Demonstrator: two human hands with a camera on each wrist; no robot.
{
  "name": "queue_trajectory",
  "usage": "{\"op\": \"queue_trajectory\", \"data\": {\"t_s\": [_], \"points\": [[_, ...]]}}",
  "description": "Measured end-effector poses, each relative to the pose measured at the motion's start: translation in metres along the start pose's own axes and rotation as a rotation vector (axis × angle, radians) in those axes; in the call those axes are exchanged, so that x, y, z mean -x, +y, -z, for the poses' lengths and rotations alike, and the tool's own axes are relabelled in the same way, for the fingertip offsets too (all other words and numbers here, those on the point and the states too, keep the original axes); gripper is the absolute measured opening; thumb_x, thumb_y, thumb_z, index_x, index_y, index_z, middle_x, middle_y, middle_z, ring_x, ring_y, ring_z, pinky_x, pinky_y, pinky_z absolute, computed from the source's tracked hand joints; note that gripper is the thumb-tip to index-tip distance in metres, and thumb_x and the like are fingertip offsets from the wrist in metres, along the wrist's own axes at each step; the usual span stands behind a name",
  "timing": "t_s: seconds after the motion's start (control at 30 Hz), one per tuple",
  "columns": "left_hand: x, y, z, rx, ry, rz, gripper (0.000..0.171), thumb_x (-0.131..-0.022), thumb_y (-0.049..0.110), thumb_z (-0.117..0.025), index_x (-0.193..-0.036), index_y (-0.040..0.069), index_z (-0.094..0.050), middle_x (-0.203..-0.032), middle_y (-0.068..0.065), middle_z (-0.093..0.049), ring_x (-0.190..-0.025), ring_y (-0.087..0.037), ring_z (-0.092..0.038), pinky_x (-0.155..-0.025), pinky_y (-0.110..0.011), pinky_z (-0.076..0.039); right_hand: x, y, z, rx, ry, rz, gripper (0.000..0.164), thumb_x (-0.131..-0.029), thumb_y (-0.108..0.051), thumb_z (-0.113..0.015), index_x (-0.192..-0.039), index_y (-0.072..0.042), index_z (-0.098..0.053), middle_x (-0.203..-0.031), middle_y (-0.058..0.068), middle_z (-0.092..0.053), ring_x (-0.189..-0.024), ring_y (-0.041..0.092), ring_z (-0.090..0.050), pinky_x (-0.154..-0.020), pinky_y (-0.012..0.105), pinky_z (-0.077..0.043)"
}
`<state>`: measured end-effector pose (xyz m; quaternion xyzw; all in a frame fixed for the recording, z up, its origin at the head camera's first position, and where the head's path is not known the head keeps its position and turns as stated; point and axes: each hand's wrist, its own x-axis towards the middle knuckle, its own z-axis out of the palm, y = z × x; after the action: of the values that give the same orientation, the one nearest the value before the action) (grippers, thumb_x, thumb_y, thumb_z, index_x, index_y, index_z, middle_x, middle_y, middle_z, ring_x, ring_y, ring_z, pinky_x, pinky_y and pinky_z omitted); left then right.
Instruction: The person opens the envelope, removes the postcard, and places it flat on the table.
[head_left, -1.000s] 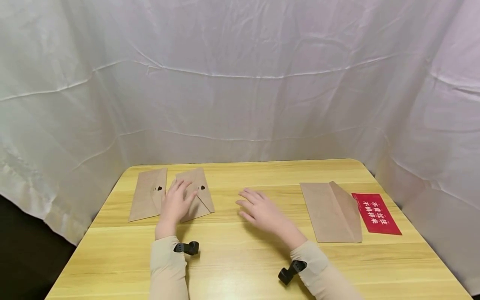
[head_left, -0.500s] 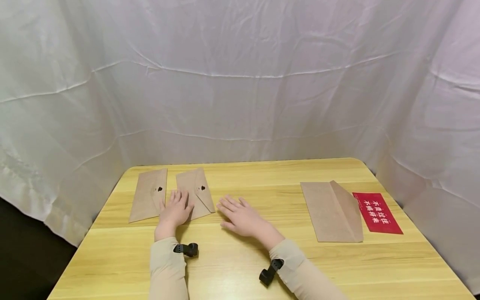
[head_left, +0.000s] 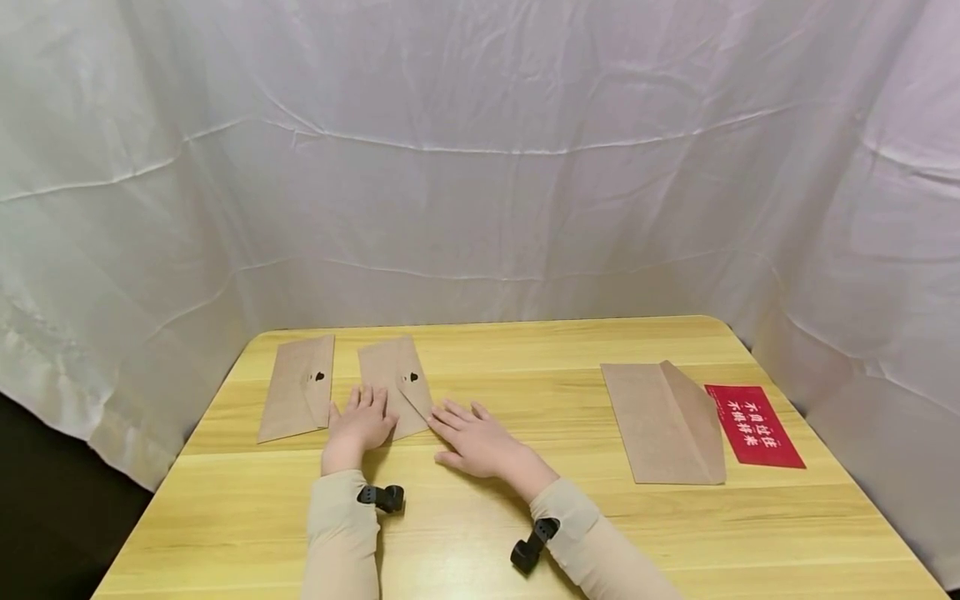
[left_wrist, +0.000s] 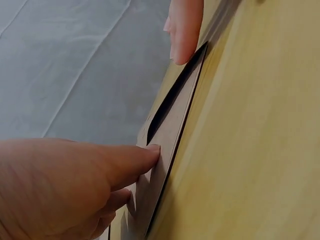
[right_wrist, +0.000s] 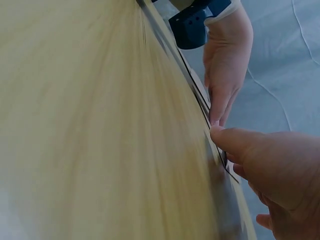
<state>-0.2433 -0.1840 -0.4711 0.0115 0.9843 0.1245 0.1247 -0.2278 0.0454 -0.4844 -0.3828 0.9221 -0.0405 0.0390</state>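
Note:
A closed brown paper envelope with a small black mark on its flap lies at the left middle of the table. On its near left part rests my left hand, fingers stretched forward. The left wrist view shows the thumb touching the envelope, whose flap stands slightly off the body. My right hand lies palm down, its fingertips at the envelope's near right corner. In the right wrist view the right hand is beside the left hand; the finger contact there is partly hidden.
Another closed brown envelope lies just left. On the right are a brown envelope with its flap opened out and a red card with white writing, partly beside that flap. A pale curtain hangs behind the wooden table.
My right hand has moved left to the envelope's near right corner. My left hand has slid slightly right, and the envelope under it has shifted a little right too.

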Motion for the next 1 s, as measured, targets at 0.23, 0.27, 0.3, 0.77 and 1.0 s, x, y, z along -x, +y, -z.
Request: {"op": "queue_trajectory", "data": {"t_s": [0.23,0.27,0.3,0.77,1.0], "points": [[0.004,0.011,0.001,-0.038,-0.016,-0.012,0.063,-0.103,0.040,-0.040,-0.156,0.010,-0.023,-0.162,-0.019,-0.018,-0.150,-0.042,-0.010,-0.115,-0.071,-0.005,0.006,0.004,-0.001,0.007,-0.005,-0.010,0.064,-0.101,-0.052,-0.039,-0.155,-0.020,-0.027,-0.163,-0.002,-0.021,-0.152,0.019,-0.015,-0.121,0.054,-0.017],[0.005,0.013,0.001,-0.043,-0.017,-0.014,0.064,-0.103,0.041,-0.041,-0.156,0.010,-0.023,-0.162,-0.019,-0.018,-0.150,-0.042,-0.011,-0.115,-0.070,-0.005,0.008,0.004,-0.001,0.012,-0.003,-0.007,0.064,-0.101,-0.053,-0.038,-0.155,-0.020,-0.027,-0.163,-0.002,-0.022,-0.152,0.020,-0.016,-0.121,0.054,-0.017],[0.006,0.015,0.001,-0.052,-0.014,-0.018,0.064,-0.103,0.041,-0.042,-0.155,0.010,-0.024,-0.161,-0.019,-0.019,-0.150,-0.042,-0.012,-0.115,-0.070,-0.006,0.009,0.005,-0.001,0.016,0.000,-0.003,0.064,-0.101,-0.053,-0.038,-0.155,-0.019,-0.028,-0.162,-0.001,-0.023,-0.152,0.020,-0.016,-0.121,0.054,-0.017],[0.024,0.037,-0.009,-0.123,0.048,-0.165,0.060,-0.099,0.043,-0.051,-0.147,0.009,-0.042,-0.154,-0.020,-0.036,-0.146,-0.041,-0.028,-0.115,-0.067,-0.018,0.044,0.008,-0.002,0.025,-0.004,0.065,0.062,-0.100,-0.052,-0.042,-0.151,-0.017,-0.037,-0.158,0.001,-0.034,-0.149,0.023,-0.027,-0.119,0.056,-0.024],[0.030,0.047,-0.014,-0.160,0.085,-0.232,0.060,-0.095,0.046,-0.056,-0.143,0.010,-0.049,-0.148,-0.019,-0.044,-0.143,-0.038,-0.034,-0.114,-0.067,-0.021,0.062,0.010,0.005,0.028,-0.021,0.070,0.060,-0.100,-0.050,-0.043,-0.150,-0.018,-0.039,-0.157,0.002,-0.037,-0.149,0.022,-0.027,-0.118,0.056,-0.026]]}}
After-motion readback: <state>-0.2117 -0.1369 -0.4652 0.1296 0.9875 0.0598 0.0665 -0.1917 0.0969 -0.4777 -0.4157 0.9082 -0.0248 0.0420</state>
